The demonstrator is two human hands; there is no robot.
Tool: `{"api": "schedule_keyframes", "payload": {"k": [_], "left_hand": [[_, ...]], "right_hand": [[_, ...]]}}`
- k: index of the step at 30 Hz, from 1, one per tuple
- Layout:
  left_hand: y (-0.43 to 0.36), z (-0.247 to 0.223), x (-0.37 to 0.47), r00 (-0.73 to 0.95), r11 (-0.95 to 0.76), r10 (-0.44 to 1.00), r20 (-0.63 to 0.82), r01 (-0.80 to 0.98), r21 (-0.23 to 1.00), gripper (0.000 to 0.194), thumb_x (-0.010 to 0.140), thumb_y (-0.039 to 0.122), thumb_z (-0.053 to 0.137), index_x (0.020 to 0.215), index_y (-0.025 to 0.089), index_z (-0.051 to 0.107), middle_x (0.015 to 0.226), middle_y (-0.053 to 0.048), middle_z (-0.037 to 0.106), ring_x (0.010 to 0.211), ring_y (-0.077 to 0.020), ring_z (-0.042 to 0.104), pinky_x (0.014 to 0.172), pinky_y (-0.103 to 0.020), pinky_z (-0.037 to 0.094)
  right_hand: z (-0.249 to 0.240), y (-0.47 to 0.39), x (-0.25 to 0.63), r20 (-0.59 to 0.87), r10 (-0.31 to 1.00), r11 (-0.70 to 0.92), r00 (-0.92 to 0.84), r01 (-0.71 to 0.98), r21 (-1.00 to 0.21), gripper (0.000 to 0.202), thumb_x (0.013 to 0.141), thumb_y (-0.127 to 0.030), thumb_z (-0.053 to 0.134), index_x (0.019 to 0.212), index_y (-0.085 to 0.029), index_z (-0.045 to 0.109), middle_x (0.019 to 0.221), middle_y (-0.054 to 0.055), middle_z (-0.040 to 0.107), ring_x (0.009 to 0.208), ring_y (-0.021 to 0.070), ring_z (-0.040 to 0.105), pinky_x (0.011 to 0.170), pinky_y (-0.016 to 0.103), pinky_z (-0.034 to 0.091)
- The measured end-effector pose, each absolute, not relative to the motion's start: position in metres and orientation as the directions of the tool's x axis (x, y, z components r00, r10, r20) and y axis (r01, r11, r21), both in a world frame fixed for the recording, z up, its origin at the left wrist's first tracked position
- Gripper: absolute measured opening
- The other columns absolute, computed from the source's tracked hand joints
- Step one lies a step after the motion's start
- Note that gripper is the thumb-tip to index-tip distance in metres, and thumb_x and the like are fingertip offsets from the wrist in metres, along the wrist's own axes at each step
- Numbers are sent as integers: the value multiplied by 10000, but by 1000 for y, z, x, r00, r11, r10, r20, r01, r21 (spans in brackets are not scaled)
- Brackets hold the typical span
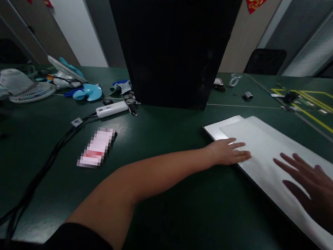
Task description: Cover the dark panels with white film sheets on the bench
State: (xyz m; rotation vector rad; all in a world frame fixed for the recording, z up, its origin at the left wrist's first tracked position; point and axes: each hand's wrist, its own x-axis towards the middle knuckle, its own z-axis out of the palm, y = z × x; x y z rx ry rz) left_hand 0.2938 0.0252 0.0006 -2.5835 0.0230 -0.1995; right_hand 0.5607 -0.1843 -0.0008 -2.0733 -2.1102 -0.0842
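Note:
A large white sheet lies over a flat white panel with a thin dark edge on the right side of the table. My left hand reaches across to the near left part of the sheet, fingers spread and palm down on or just over it. Over the sheet's right part, my right hand is open with the fingers apart; whether it touches the surface I cannot tell. Neither hand grips anything. Part of the panel's right end runs out of view.
A tall black panel stands upright at the table's back. To the left are a blurred phone, a white power strip with black cables, blue fan blades and a white fan grille. Yellow tape marks the right.

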Motion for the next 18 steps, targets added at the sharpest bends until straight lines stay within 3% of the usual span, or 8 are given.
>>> {"api": "schedule_keyframes", "payload": {"k": [2,5,7,9,12,18], "left_hand": [[27,1,299,979,-849,-94,180,15,-528,521,1086,156,330,1568,288,478,1639,17,456,1516,-252,431,1185,-443,400],[29,2,296,940,-841,-181,288,3,-541,460,1086,150,347,1491,199,561,1562,-120,538,1386,-299,564,1035,-451,474],[31,2,291,920,-850,-200,337,8,-526,382,1082,137,372,1331,147,661,1363,-175,667,1174,-275,676,887,-387,493],[33,1,286,916,-868,-193,351,7,-496,336,1075,117,388,1153,134,714,1129,-158,737,983,-234,709,798,-346,471],[37,-4,285,903,-885,-203,378,-5,-465,338,1075,103,388,1091,142,724,967,-124,751,885,-215,710,805,-351,463],[43,-11,293,880,-889,-222,419,-5,-458,317,1075,120,443,1263,120,698,1010,-151,767,954,-218,728,903,-375,488]], "right_hand": [[-10,-169,550,116,992,51,-43,996,-67,741,986,-717,230,1662,-412,231,1699,-9,214,1592,287,161,1275,647,208],[-25,-151,538,16,1000,-22,24,996,-83,804,972,-731,192,1689,-383,87,1710,-12,156,1591,290,147,1238,663,261],[-33,-146,531,-17,999,-49,48,996,-78,814,969,-730,173,1692,-372,65,1708,-11,156,1588,275,157,1257,631,240],[-36,-146,526,-19,999,-39,38,997,-62,816,967,-728,168,1693,-371,56,1706,-8,159,1586,272,158,1267,620,216],[-33,-147,520,-3,1000,-20,20,997,-73,803,974,-713,172,1692,-379,40,1706,-11,155,1588,261,149,1273,607,207],[-23,-134,521,-33,998,-63,59,992,-110,727,997,-685,156,1678,-431,125,1716,-46,112,1598,261,97,1274,613,172]]}}
